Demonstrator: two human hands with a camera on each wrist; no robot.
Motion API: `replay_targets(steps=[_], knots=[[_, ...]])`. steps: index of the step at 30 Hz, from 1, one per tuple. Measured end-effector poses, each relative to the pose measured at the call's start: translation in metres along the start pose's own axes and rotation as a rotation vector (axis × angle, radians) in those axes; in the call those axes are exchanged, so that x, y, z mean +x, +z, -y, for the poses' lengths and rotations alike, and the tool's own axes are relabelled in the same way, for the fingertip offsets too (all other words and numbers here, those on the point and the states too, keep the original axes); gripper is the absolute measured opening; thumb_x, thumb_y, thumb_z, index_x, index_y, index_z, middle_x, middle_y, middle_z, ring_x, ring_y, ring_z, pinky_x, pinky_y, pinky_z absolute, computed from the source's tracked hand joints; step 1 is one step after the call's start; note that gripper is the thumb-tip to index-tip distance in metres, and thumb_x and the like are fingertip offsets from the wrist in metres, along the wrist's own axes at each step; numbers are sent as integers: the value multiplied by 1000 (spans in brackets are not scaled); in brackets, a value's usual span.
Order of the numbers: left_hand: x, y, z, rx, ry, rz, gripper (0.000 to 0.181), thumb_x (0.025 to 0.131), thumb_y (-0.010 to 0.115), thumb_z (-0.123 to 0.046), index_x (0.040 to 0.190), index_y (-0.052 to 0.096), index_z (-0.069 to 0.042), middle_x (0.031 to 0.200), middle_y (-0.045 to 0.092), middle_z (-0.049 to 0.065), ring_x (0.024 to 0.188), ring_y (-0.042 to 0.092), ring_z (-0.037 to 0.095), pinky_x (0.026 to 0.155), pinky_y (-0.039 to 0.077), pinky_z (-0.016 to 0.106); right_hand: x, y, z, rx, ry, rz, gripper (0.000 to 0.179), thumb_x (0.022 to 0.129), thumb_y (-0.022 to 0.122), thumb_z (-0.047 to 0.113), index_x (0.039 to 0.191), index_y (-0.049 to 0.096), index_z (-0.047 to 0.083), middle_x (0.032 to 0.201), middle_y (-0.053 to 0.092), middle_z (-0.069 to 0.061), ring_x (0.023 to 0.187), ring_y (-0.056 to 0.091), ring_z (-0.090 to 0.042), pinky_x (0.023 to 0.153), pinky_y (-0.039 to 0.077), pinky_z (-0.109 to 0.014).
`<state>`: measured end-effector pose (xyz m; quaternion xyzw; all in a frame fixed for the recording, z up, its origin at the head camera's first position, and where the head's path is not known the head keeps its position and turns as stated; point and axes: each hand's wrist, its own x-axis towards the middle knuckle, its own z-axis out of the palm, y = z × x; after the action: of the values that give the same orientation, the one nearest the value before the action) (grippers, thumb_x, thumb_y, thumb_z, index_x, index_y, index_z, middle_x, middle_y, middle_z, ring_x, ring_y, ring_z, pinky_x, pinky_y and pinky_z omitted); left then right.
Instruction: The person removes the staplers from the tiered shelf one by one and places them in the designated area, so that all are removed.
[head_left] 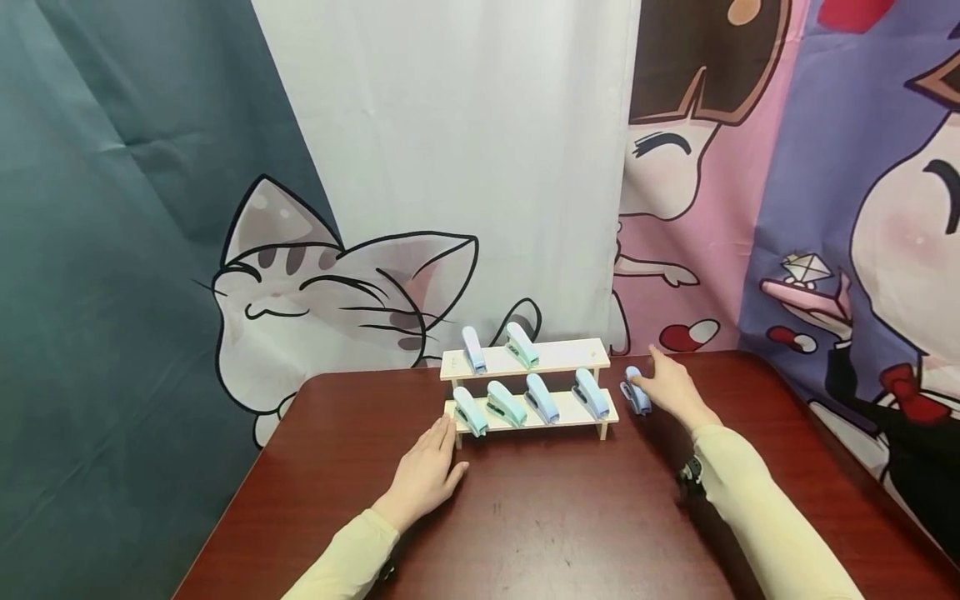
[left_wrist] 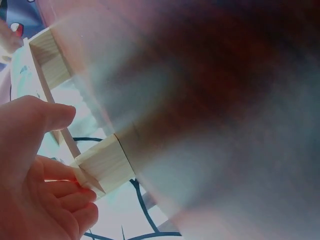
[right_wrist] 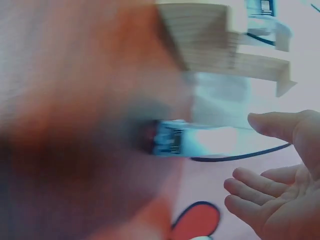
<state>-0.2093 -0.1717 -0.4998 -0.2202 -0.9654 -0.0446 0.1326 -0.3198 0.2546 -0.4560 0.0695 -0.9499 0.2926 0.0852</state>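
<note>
A two-tier wooden rack (head_left: 555, 357) stands mid-table in the head view, with small pastel staplers on it. A pale blue stapler (head_left: 473, 350) and a green stapler (head_left: 522, 346) sit on the upper tier; several more, including a mint stapler (head_left: 470, 412), line the lower one. My left hand (head_left: 425, 471) rests by the rack's left end, fingers extended along it and touching the wood in the left wrist view. Right of the rack, a blue stapler (head_left: 637, 392) is on the table. Around it my right hand (right_wrist: 280, 185) is spread, thumb and fingers apart on either side.
The rack stands on a reddish-brown table (head_left: 555, 517), near its far edge. Behind hangs a printed cloth (head_left: 480, 150) with a cartoon cat and figures. A dark wrist device (head_left: 692, 472) sits on the right sleeve.
</note>
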Motion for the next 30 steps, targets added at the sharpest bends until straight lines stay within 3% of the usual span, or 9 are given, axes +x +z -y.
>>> replay_targets(steps=[3, 10, 15, 23, 30], knots=[[-2, 1, 1, -3, -4, 9, 71, 98, 64, -35, 146, 41, 13, 151, 42, 29, 142, 41, 37, 114, 39, 49, 3, -9, 15, 39, -29, -24, 77, 96, 65, 23, 150, 26, -17, 146, 37, -41, 133, 41, -55, 110, 34, -64], [-2, -1, 1, 9, 10, -2, 71, 98, 64, -35, 147, 41, 12, 152, 41, 28, 142, 41, 36, 114, 39, 48, 16, -16, 59, 118, -98, -44, 73, 99, 62, 25, 153, 28, -10, 139, 52, -34, 126, 53, -48, 105, 43, -61], [-3, -1, 0, -3, 5, -1, 70, 98, 64, -33, 146, 41, 12, 152, 41, 28, 142, 41, 37, 114, 39, 48, 25, -5, 87, 154, -116, -10, 72, 99, 61, 25, 154, 29, -8, 142, 51, -32, 132, 48, -46, 110, 38, -60], [-2, 2, -1, 10, 1, -24, 66, 98, 65, -29, 144, 44, 13, 151, 42, 29, 142, 41, 37, 114, 39, 47, 37, 17, 119, 182, -159, -1, 71, 97, 64, 26, 153, 34, -8, 137, 56, -29, 128, 53, -45, 109, 41, -56], [-1, 3, -3, 12, -8, -37, 66, 96, 68, -28, 143, 45, 13, 150, 43, 29, 141, 43, 37, 114, 39, 48, 39, 29, 137, 247, -160, 86, 72, 97, 64, 26, 154, 33, -6, 140, 54, -28, 129, 53, -44, 109, 42, -54]])
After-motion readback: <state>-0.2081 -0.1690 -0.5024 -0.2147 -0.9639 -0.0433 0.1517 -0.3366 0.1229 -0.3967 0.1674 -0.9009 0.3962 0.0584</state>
